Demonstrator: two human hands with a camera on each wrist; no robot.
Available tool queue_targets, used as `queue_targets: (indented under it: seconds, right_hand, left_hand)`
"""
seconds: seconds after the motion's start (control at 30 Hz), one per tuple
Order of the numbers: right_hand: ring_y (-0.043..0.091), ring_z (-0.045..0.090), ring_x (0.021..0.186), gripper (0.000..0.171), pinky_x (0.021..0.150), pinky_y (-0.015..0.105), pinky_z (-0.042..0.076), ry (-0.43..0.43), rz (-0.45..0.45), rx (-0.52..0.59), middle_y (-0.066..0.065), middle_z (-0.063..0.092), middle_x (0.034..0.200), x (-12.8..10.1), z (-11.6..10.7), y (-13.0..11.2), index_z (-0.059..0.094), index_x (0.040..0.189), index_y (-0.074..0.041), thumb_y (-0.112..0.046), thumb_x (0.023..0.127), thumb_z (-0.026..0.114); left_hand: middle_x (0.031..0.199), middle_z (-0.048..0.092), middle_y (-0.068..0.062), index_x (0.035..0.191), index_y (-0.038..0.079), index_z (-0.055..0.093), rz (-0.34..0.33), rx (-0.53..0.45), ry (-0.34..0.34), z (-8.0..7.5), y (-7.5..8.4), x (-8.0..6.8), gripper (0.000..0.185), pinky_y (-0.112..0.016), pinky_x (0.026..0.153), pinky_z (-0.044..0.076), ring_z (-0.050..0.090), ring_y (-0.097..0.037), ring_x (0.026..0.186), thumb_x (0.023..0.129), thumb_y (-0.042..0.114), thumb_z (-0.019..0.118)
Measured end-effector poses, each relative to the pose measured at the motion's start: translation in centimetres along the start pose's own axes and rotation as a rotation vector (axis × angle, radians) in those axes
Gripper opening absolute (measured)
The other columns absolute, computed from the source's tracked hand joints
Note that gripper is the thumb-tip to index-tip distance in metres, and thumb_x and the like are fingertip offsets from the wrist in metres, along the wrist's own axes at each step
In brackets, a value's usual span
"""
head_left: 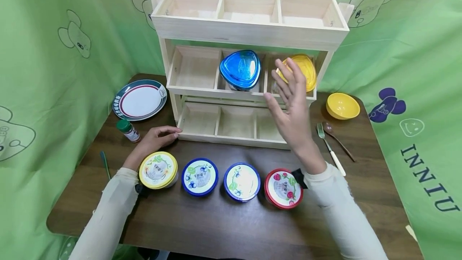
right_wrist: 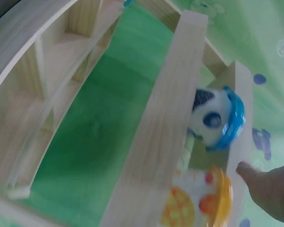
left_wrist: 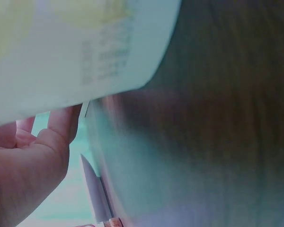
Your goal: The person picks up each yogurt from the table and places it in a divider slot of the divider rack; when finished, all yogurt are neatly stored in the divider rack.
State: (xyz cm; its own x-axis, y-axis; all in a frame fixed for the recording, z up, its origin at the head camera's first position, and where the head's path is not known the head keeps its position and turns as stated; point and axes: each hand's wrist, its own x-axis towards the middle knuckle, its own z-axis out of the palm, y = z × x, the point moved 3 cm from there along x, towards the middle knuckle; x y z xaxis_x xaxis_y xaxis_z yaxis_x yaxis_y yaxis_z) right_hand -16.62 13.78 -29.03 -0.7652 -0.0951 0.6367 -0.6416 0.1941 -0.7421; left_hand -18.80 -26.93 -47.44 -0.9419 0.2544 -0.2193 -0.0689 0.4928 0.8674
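1. The right hand (head_left: 293,111) is raised before the right end of the rack (head_left: 249,35), fingers loosely extended and gripping nothing; contact with the yellow-lidded jar (head_left: 306,71) cannot be made out.
2. That jar stands in the middle tier's right compartment; the blue-lidded jar (head_left: 240,70) stands in the middle compartment, left of it. A sideways sweep of the fingers could knock either one, since both rise above the low near board.
3. The left hand (head_left: 157,139) has its fingers loosely stretched, tips at the bottom tier's left near corner. Pushing hard there could make the rack slide or turn on the worktop (head_left: 216,228), shaking both jars.
4. The left forearm lies just beside the yellow-lidded tub (head_left: 158,169); drawn back carelessly, it could drag the tub out of its row.
5. The dark wrist strap (head_left: 298,177) overlaps the red-lidded tub (head_left: 283,189) in the head view; dropping the right arm could bump it.
6. Left of the left hand, the green-capped bottle (head_left: 128,130) is near enough to be tipped by an outward swing.
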Motion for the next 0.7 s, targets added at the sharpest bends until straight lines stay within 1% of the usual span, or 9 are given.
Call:
queue_targets:
  seconds: [0.1, 0.17, 0.27, 0.33, 0.4, 0.5, 0.6, 0.63, 0.7]
  right_hand:
    - [0.036, 0.049, 0.151, 0.070, 0.126, 0.047, 0.036, 0.054, -0.047, 0.033, 0.019, 0.048, 0.165, -1.2, -2.0, -0.3, 0.028, 0.164, 0.003, 0.008, 0.102, 0.060]
    - [0.036, 0.051, 0.148, 0.067, 0.126, 0.048, 0.036, 0.115, -0.063, 0.074, 0.022, 0.052, 0.160, -2.2, -3.6, -0.1, 0.031, 0.162, 0.005, 0.006, 0.102, 0.060]
    - [0.035, 0.054, 0.146, 0.063, 0.127, 0.047, 0.035, 0.203, -0.054, 0.123, 0.022, 0.056, 0.156, -4.0, -6.1, 0.5, 0.034, 0.159, 0.005, -0.001, 0.104, 0.064]
    - [0.032, 0.055, 0.145, 0.062, 0.127, 0.046, 0.035, 0.247, -0.031, 0.128, 0.021, 0.057, 0.155, -5.1, -7.7, 1.0, 0.036, 0.158, 0.005, -0.004, 0.105, 0.066]
    - [0.031, 0.054, 0.145, 0.060, 0.127, 0.044, 0.035, 0.275, -0.006, 0.129, 0.022, 0.056, 0.155, -6.2, -9.3, 1.4, 0.037, 0.157, 0.004, -0.003, 0.105, 0.066]
    - [0.031, 0.052, 0.147, 0.055, 0.127, 0.040, 0.034, 0.275, 0.043, 0.120, 0.022, 0.055, 0.156, -8.2, -11.4, 2.3, 0.039, 0.157, 0.004, 0.001, 0.106, 0.061]
    - [0.029, 0.048, 0.150, 0.054, 0.127, 0.034, 0.033, 0.245, 0.107, 0.109, 0.021, 0.051, 0.160, -10.6, -13.0, 3.1, 0.039, 0.158, 0.004, 0.005, 0.107, 0.057]
    - [0.029, 0.046, 0.151, 0.055, 0.127, 0.032, 0.032, 0.232, 0.130, 0.097, 0.021, 0.050, 0.162, -11.4, -13.5, 3.2, 0.039, 0.159, 0.003, 0.005, 0.108, 0.056]
    - [0.028, 0.044, 0.153, 0.056, 0.126, 0.029, 0.033, 0.219, 0.181, 0.075, 0.021, 0.047, 0.164, -13.3, -14.3, 3.4, 0.039, 0.161, 0.003, 0.006, 0.108, 0.055]
  left_hand:
    - [0.140, 0.071, -0.009, 0.136, 0.019, 0.077, 0.006, -0.022, 0.007, 0.0, -1.9, 0.7, 0.035, -0.042, 0.105, 0.054, 0.061, -0.028, 0.128, 0.107, 0.038, 0.072]
    - [0.138, 0.072, -0.005, 0.135, 0.023, 0.078, 0.002, -0.033, 0.010, 0.0, -3.9, 1.7, 0.034, -0.035, 0.100, 0.056, 0.062, -0.024, 0.125, 0.105, 0.040, 0.074]
    - [0.138, 0.072, -0.003, 0.135, 0.026, 0.078, 0.009, -0.068, -0.010, 0.1, -6.1, 3.0, 0.036, -0.037, 0.100, 0.056, 0.063, -0.026, 0.125, 0.104, 0.044, 0.076]
    - [0.136, 0.073, -0.001, 0.132, 0.030, 0.079, 0.012, -0.067, 0.007, 0.2, -7.3, 3.8, 0.036, -0.035, 0.099, 0.056, 0.065, -0.026, 0.123, 0.101, 0.048, 0.078]
    - [0.134, 0.074, -0.001, 0.130, 0.031, 0.080, 0.029, -0.070, 0.016, 0.1, -7.7, 4.1, 0.037, -0.039, 0.100, 0.056, 0.065, -0.028, 0.122, 0.100, 0.051, 0.078]
    - [0.132, 0.074, -0.001, 0.129, 0.032, 0.080, 0.040, -0.074, 0.031, 0.0, -7.8, 4.2, 0.036, -0.042, 0.099, 0.056, 0.066, -0.030, 0.121, 0.098, 0.052, 0.079]
    - [0.133, 0.074, 0.001, 0.130, 0.032, 0.080, 0.041, -0.064, 0.023, -0.3, -7.7, 4.2, 0.035, -0.035, 0.097, 0.056, 0.065, -0.026, 0.120, 0.100, 0.050, 0.078]
    - [0.135, 0.073, -0.002, 0.133, 0.029, 0.079, 0.029, -0.060, 0.017, -0.2, -6.7, 3.6, 0.035, -0.037, 0.100, 0.056, 0.065, -0.027, 0.122, 0.102, 0.046, 0.076]
    - [0.136, 0.073, -0.001, 0.134, 0.029, 0.078, 0.033, -0.053, 0.007, -0.3, -6.7, 3.4, 0.036, -0.034, 0.099, 0.056, 0.065, -0.024, 0.122, 0.103, 0.047, 0.075]
